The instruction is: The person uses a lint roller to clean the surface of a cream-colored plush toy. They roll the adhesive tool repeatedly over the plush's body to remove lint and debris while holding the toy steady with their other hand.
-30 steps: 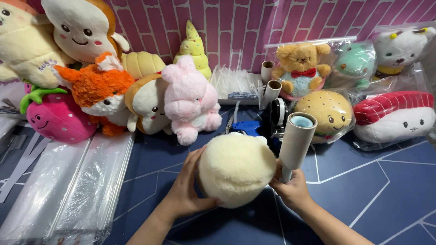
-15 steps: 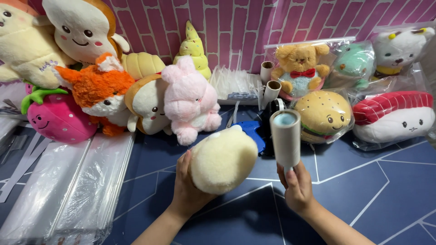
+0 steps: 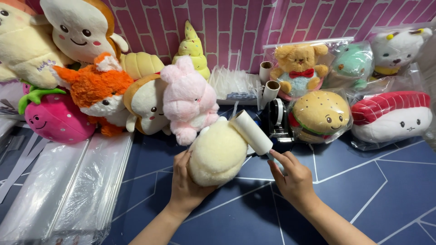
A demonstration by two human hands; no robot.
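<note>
Cream plush toy [image 3: 218, 154], rounded and fuzzy, sits at centre frame on the blue table [image 3: 363, 199], long axis tilted toward the upper right. Left hand [image 3: 186, 183] cups its lower left side, fingers wrapped; right hand [image 3: 293, 177] grips the handle (mostly hidden) of a white lint roller [image 3: 251, 132] lying against the toy's top, pointing upper left

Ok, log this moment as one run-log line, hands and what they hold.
left hand: grips cream plush | right hand: holds lint roller, roller on plush top | surface: blue table
</note>
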